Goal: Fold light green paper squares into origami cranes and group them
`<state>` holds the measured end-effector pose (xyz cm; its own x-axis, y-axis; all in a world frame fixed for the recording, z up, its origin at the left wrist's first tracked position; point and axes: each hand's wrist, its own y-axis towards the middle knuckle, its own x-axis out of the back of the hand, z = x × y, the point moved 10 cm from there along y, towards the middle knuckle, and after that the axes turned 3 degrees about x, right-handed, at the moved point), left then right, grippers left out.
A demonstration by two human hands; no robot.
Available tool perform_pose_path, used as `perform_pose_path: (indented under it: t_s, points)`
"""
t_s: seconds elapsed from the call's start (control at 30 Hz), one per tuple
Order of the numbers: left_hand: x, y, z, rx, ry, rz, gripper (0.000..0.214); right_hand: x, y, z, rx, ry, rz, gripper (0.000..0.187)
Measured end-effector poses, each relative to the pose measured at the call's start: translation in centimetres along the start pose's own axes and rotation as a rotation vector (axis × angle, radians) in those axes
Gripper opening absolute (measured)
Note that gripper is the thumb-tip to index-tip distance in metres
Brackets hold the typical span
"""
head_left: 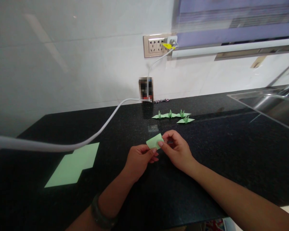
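A small folded piece of light green paper [154, 141] is held just above the black countertop [231, 147] between both hands. My left hand [139, 159] pinches its lower left edge with fingers closed. My right hand [177, 150] pinches its right side between thumb and forefinger. Beyond the hands, three finished green paper cranes [173, 116] stand in a row on the counter. Two flat sheets of the same green paper [73, 165] lie overlapped at the left.
A white cable [62, 146] sweeps across the counter's left side up to a wall socket [156, 46]. A small blurred box [146, 89] stands against the tiled wall. A steel sink [272, 104] is set in at the right. The counter's front edge runs near my forearms.
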<state>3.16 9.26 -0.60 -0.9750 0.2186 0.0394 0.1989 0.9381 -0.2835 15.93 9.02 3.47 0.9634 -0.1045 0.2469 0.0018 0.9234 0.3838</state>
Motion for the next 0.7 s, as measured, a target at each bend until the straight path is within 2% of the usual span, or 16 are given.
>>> perform_pose_path:
  t_s: [0.3,0.47,0.7]
  points:
    - [0.4,0.1,-0.2,-0.056,0.058,-0.051,0.017,0.5,0.2,0.4,0.042,-0.034,-0.053,0.014]
    - [0.4,0.1,-0.4,-0.089,0.102,-0.058,0.016,0.6,0.2,1.0,0.088,-0.07,-0.039,0.009]
    - [0.2,0.1,-0.5,-0.087,0.094,-0.033,0.016,0.6,0.4,0.5,0.03,-0.048,-0.031,0.007]
